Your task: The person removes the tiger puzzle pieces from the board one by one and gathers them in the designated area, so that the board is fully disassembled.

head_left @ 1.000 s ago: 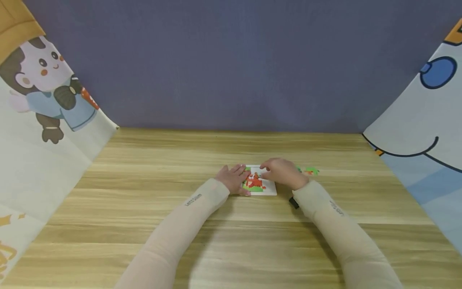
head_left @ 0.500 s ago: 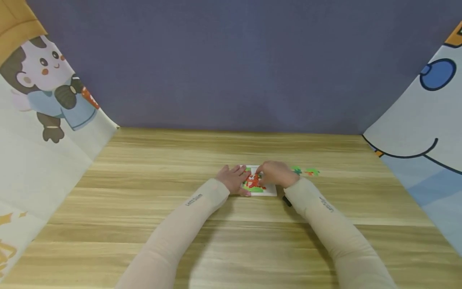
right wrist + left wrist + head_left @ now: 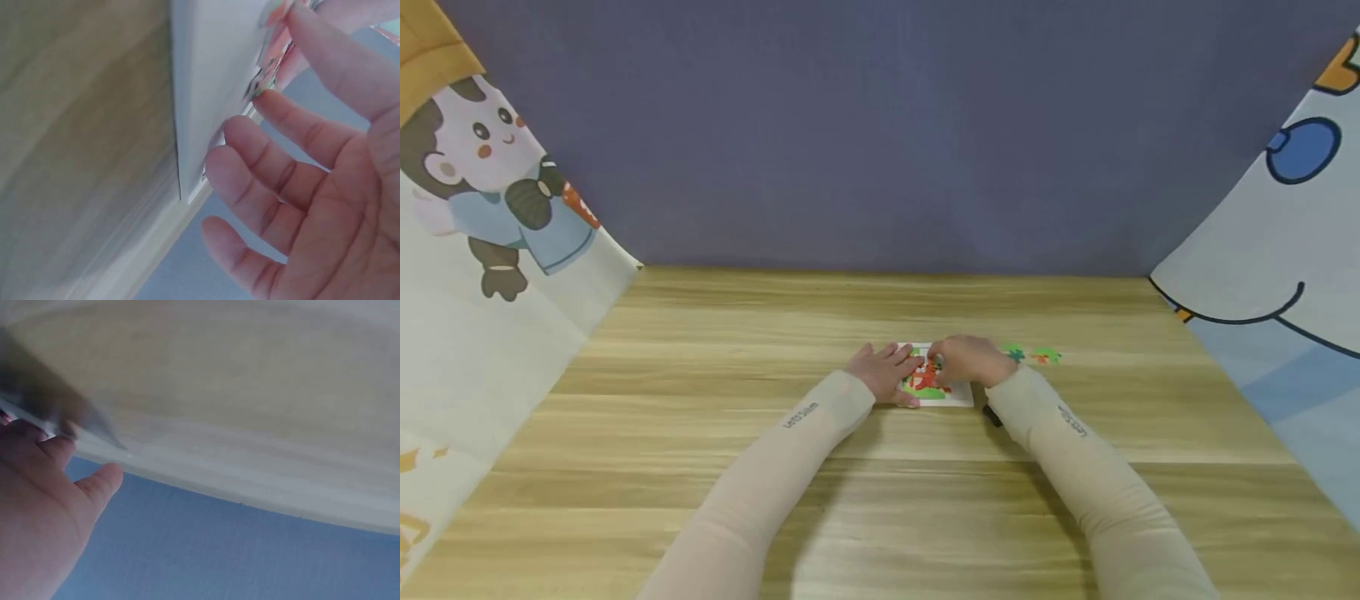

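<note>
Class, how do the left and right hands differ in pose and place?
The left hand has its fingers spread; the right hand, fingers bent, pinches a puzzle piece. The left hand rests on the left side of the white board; the right hand reaches over its right. Both emerge from pale sleeves.

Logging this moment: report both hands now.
Left hand: open, spread on the puzzle board.
Right hand: closed, pinching a puzzle piece.

Table [image 3: 925,483] — wood-grained, yellowish, banded lengthwise. White-edged puzzle board [image 3: 952,396] lies flat on it, tiger picture showing. Just right — two small loose pieces: green piece [image 3: 1013,353], green-and-orange piece [image 3: 1047,357].
</note>
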